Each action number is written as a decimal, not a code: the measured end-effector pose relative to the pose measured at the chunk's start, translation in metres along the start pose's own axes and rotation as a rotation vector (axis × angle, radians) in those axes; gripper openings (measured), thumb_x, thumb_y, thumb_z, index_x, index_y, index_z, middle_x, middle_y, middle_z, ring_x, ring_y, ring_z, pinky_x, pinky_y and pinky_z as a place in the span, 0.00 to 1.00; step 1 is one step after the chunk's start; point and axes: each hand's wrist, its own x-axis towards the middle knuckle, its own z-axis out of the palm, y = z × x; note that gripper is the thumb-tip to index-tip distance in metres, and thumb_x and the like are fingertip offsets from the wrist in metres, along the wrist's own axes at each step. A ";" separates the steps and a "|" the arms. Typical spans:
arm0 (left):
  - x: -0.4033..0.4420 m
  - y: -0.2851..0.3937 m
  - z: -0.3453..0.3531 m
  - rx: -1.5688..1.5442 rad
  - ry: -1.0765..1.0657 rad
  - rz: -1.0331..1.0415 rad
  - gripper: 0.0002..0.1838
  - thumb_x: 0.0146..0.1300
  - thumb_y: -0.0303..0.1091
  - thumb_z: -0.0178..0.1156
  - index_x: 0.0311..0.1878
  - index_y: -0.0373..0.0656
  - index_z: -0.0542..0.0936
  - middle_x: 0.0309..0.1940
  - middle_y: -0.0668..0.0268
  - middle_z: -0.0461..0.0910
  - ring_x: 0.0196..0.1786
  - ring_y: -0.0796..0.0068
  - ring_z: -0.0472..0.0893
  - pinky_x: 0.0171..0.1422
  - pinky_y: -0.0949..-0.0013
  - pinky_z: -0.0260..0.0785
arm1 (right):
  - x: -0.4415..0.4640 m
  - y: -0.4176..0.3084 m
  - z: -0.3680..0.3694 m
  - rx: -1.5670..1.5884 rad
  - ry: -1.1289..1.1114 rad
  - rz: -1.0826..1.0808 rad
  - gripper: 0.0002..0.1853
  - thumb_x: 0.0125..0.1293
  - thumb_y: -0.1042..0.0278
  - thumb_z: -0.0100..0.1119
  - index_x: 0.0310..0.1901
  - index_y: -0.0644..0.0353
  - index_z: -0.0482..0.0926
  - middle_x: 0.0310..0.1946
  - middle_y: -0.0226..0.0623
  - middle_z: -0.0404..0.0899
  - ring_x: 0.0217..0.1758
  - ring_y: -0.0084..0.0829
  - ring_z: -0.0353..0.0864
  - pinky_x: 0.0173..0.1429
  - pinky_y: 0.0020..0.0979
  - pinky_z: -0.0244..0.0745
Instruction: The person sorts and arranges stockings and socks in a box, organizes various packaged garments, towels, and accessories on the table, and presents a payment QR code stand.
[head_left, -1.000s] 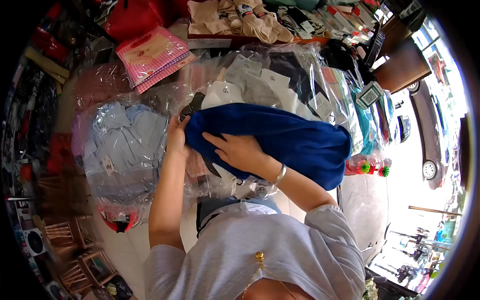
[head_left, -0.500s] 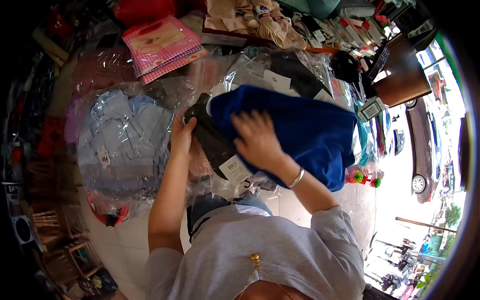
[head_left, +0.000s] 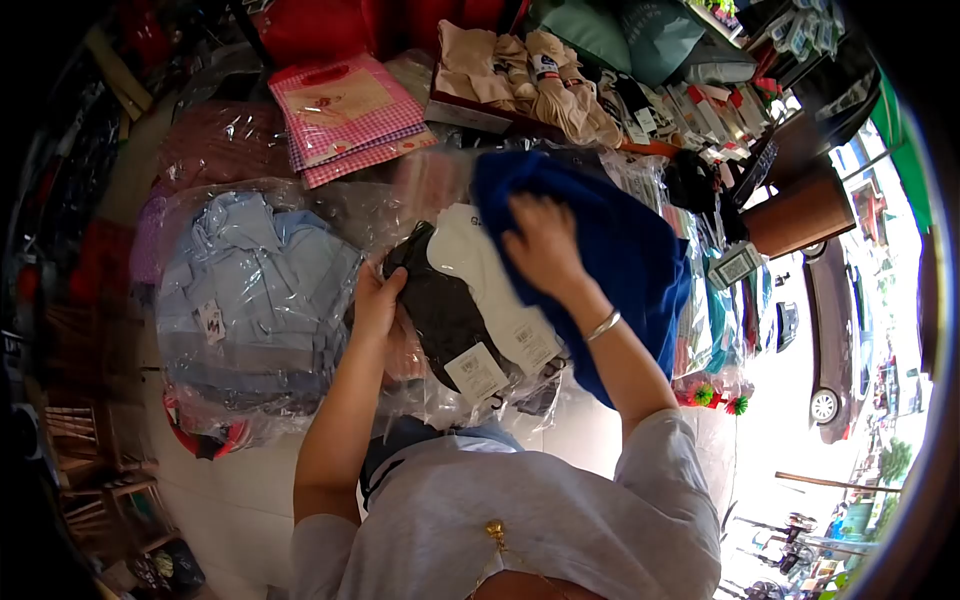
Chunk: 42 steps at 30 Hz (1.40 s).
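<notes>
My left hand (head_left: 378, 297) pinches the left edge of a dark garment (head_left: 435, 310) in clear plastic, which carries a white tag (head_left: 477, 371). Beside it lies a white garment (head_left: 490, 285) with its own printed tag. My right hand (head_left: 545, 245), slightly blurred, rests with fingers apart on a blue cloth (head_left: 625, 250), which drapes over the right part of the pile. Whatever lies under the blue cloth is hidden.
Light blue shirts (head_left: 240, 270) in plastic lie at the left. Behind are pink checked packets (head_left: 345, 105) and a box of beige socks (head_left: 490, 75). A brown box (head_left: 798, 212) stands at the right; a parked car (head_left: 832, 330) shows outside.
The blue cloth has shifted right along with my right hand, uncovering the dark garment and the white one. My left hand stays at the dark garment's edge.
</notes>
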 end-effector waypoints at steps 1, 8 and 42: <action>-0.002 0.001 0.002 -0.021 0.014 -0.028 0.21 0.61 0.21 0.55 0.58 0.36 0.66 0.49 0.59 0.74 0.49 0.70 0.76 0.56 0.68 0.69 | -0.009 -0.037 -0.001 0.091 -0.016 -0.142 0.30 0.59 0.59 0.56 0.64 0.57 0.64 0.61 0.45 0.67 0.65 0.47 0.63 0.71 0.51 0.49; -0.010 0.005 0.008 -0.064 -0.006 -0.012 0.22 0.62 0.22 0.55 0.59 0.37 0.64 0.49 0.58 0.74 0.50 0.69 0.75 0.58 0.68 0.69 | 0.056 0.005 0.017 0.201 0.023 -0.063 0.25 0.61 0.60 0.54 0.60 0.57 0.69 0.50 0.45 0.74 0.52 0.47 0.70 0.59 0.44 0.63; -0.003 0.011 0.000 -0.151 -0.139 -0.074 0.22 0.61 0.24 0.58 0.58 0.38 0.67 0.50 0.58 0.75 0.51 0.64 0.77 0.59 0.62 0.70 | -0.093 -0.046 -0.046 0.221 -0.200 -0.297 0.30 0.56 0.58 0.60 0.62 0.55 0.68 0.57 0.47 0.69 0.64 0.48 0.64 0.71 0.51 0.49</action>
